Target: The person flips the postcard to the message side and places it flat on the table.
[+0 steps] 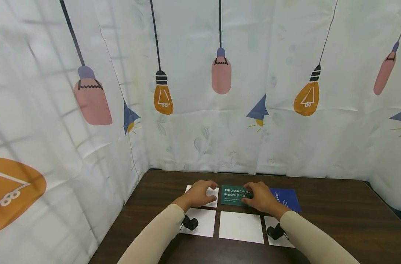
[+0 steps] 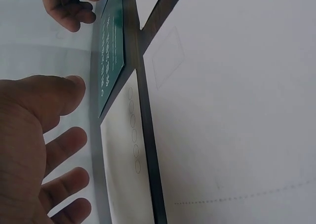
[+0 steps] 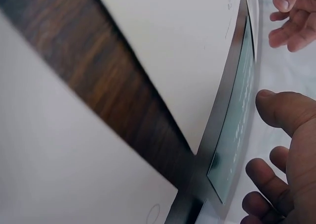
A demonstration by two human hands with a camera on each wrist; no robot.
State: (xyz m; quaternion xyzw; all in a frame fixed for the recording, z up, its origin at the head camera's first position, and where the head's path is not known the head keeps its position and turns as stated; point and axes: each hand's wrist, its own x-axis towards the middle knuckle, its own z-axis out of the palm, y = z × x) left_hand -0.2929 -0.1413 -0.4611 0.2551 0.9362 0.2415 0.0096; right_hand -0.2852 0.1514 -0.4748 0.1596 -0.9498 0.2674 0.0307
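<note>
My left hand (image 1: 199, 194) is over the white card (image 1: 214, 192) at the back left, thumb and fingers spread apart with nothing between them. My right hand (image 1: 261, 198) hovers at the right end of the green card (image 1: 232, 196), which carries white printed lettering. Its fingers are loosely bent and hold nothing. Part of the blue card (image 1: 290, 200) beside it is hidden behind that hand. In the left wrist view, small ovals in a row mark the back-left white card (image 2: 123, 150). The right wrist view shows the green card (image 3: 229, 140) lying flat, apart from the thumb.
Three white cards form the front row: one at left (image 1: 207, 222), one in the middle (image 1: 241, 227), and one at right (image 1: 270, 222) partly under the right forearm. All lie on a dark wooden table (image 1: 345, 216). Lamp-patterned white curtains (image 1: 193, 146) hang behind and at the left.
</note>
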